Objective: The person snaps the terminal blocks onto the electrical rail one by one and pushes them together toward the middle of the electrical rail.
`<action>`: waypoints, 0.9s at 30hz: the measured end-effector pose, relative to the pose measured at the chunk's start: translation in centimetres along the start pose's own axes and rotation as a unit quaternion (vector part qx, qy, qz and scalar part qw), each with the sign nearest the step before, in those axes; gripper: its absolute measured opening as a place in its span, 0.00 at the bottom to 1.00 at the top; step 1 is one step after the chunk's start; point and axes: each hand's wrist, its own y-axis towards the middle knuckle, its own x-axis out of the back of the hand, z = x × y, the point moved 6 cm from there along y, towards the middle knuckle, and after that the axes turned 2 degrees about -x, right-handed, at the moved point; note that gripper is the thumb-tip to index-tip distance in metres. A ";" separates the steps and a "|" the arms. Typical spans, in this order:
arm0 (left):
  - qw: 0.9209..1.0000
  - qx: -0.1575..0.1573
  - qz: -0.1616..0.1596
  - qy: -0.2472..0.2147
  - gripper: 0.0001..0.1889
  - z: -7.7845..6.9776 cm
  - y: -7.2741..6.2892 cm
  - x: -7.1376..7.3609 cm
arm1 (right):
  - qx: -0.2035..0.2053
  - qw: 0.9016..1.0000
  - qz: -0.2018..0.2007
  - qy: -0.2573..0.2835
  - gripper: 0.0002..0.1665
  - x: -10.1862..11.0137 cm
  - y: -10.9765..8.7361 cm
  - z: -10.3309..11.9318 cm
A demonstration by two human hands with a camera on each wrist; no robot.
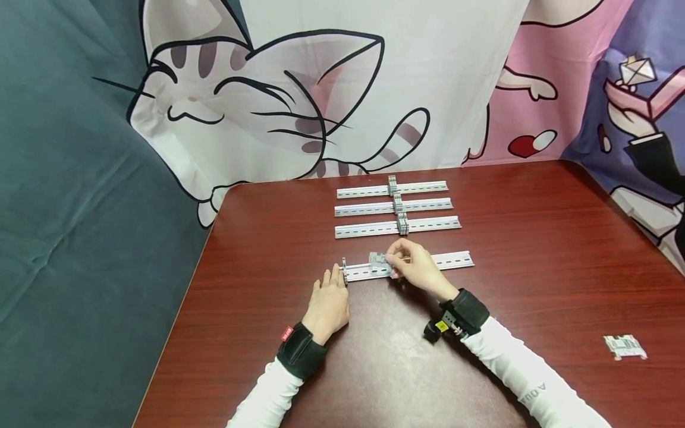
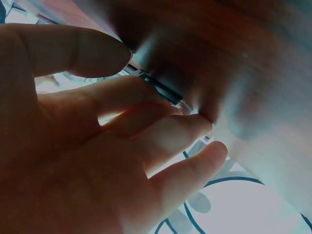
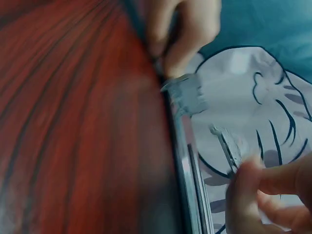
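A slotted metal DIN rail (image 1: 452, 260) lies on the table below both hands. My right hand (image 1: 414, 266) pinches a thin grey terminal block (image 3: 225, 146) between thumb and fingers, just above the rail in the right wrist view. Another grey block (image 3: 187, 93) stands upright on the rail's left end. Beside that end is my left hand (image 1: 327, 302), its fingers extended and their tips touching the rail's end or the block there. In the left wrist view the left hand (image 2: 112, 131) hides most of the rail.
Three similar rails lie parallel farther back: a far one (image 1: 423, 187), a middle one (image 1: 428, 204) and a nearer one (image 1: 369, 230), each bearing grey blocks near its middle. A small printed packet (image 1: 625, 346) lies at the right on the brown table (image 1: 535, 238). Printed cloth (image 1: 455, 71) hangs behind.
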 end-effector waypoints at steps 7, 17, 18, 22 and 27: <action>1.000 0.003 -0.005 -0.003 0.32 0.1 0.0 -0.1 | -0.003 0.996 -0.009 -0.090 0.14 -1.0 0.0 0.3; 1.000 0.004 -0.004 0.003 0.31 0.0 -0.1 0.0 | 0.010 0.979 -0.002 -0.205 0.06 -2.4 0.1 1.1; 1.000 0.004 -0.002 0.002 0.31 -0.1 -0.1 0.0 | 0.007 0.978 0.002 -0.210 0.06 -2.6 0.1 1.1; 1.000 0.007 0.008 -0.002 0.32 -0.1 0.0 -0.2 | -0.008 0.977 0.010 -0.215 0.04 -3.1 -0.1 1.3; 1.000 0.007 0.007 0.000 0.32 -0.1 0.0 -0.2 | -0.028 0.978 0.017 -0.207 0.07 -3.8 -0.1 1.3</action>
